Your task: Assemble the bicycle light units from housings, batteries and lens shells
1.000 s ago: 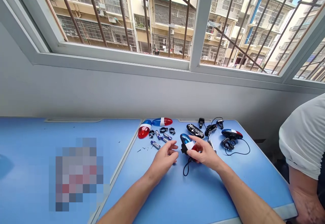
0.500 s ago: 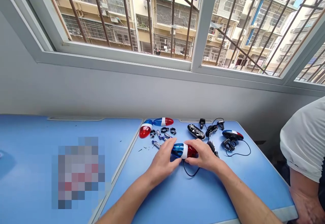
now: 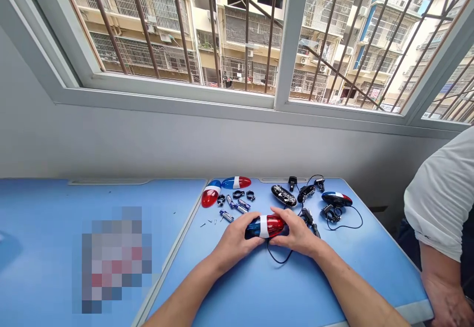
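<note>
A siren light [image 3: 264, 227] with a blue, white and red cover is held low over the blue table, between both of my hands. My left hand [image 3: 237, 235] is closed round its blue end, thumb on the near side. Round the red end my right hand [image 3: 296, 230] is closed in the same way. A thin black cable [image 3: 278, 262] loops out on the table below it. Just beyond my left hand lie several batteries [image 3: 242, 206], with small screws [image 3: 209, 221] to their left. A black part with a cable [image 3: 307, 217] rests beside my right fingers.
Two loose covers [image 3: 211, 193] and black ring clamps [image 3: 239, 194] lie at the back left. An open black housing [image 3: 283, 195] is behind my hands. Another siren light [image 3: 336, 198] sits at right. A person's white sleeve [image 3: 437, 203] is by the table's right edge.
The siren light has turned a little in my hands, so its red end shows brighter and its blue end darker. The view has tilted slightly upward.
</note>
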{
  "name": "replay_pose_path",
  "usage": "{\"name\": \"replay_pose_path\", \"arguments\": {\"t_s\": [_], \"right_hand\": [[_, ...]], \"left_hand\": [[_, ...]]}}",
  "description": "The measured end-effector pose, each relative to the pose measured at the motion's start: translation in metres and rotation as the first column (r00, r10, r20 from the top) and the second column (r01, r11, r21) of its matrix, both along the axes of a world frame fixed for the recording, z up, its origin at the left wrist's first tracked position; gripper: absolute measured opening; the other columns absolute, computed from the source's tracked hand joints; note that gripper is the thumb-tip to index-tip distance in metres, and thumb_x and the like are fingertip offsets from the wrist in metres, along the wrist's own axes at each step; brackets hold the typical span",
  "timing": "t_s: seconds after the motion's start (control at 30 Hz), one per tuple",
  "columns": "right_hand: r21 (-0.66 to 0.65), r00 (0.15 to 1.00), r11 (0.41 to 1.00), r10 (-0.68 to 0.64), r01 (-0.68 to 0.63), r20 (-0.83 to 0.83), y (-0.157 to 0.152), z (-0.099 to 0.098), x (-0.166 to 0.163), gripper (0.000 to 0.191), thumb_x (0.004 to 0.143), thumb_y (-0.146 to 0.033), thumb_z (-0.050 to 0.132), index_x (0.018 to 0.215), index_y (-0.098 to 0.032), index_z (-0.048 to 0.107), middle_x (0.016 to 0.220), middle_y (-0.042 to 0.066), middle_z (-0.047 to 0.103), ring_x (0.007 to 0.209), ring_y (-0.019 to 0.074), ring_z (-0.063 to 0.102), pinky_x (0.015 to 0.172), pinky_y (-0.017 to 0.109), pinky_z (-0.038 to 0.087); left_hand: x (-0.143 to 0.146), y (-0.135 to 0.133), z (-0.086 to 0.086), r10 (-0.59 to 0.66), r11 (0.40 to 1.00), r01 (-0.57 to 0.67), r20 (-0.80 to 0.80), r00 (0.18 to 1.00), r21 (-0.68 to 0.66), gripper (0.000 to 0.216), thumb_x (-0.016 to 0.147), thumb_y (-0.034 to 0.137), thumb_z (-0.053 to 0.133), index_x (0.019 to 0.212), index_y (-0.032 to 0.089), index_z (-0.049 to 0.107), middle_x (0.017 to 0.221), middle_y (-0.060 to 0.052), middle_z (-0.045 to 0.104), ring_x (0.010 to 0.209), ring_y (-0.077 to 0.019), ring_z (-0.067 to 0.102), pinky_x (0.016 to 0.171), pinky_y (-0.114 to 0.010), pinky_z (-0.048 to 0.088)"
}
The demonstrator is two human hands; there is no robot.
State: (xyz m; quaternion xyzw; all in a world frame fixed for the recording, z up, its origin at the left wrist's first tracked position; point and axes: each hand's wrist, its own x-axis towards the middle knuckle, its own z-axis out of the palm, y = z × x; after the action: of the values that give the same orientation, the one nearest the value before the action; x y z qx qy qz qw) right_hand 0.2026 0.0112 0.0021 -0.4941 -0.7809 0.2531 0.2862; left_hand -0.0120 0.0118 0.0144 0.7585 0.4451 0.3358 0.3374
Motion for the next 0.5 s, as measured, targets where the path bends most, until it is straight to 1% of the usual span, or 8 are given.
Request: {"name": "replay_pose_path", "arguments": {"t_s": [0.13,0.33,0.5], "right_hand": [[-0.018,0.999,0.999,-0.036,0.036,-0.022,-0.0014,0.0001,0.0002,0.078,0.065,-0.021,0.083,0.137,-0.022,0.052,0.114,0.009,0.063,0.105,0.0254,0.06,0.094,0.041,0.047],[-0.014,0.997,0.999,-0.043,0.043,-0.064,-0.0036,0.0026,-0.0007,0.078,0.062,-0.02,0.084,0.134,-0.022,0.054,0.114,0.008,0.065,0.106,0.0259,0.061,0.095,0.041,0.047],[-0.038,0.995,0.997,-0.066,0.063,-0.074,-0.0037,0.0033,-0.0013,0.08,0.061,-0.021,0.085,0.134,-0.022,0.054,0.117,0.009,0.065,0.107,0.0262,0.061,0.098,0.043,0.046]], "left_hand": [[0.0013,-0.0001,0.0025,-0.008,0.998,0.011,0.056,0.998,-0.055,0.045,0.065,0.027,0.064,0.11,0.021,0.063,0.11,-0.005,0.069,0.102,-0.0283,0.063,0.091,-0.037,0.048],[0.0038,-0.0017,0.007,-0.047,0.997,0.05,0.048,0.998,-0.056,0.042,0.065,0.028,0.061,0.106,0.021,0.063,0.107,-0.005,0.07,0.099,-0.028,0.063,0.089,-0.036,0.048],[0.0028,-0.0015,0.0074,-0.031,0.996,0.038,0.075,0.997,-0.087,0.044,0.066,0.028,0.063,0.109,0.021,0.063,0.108,-0.005,0.071,0.1,-0.0285,0.063,0.09,-0.037,0.049]]}}
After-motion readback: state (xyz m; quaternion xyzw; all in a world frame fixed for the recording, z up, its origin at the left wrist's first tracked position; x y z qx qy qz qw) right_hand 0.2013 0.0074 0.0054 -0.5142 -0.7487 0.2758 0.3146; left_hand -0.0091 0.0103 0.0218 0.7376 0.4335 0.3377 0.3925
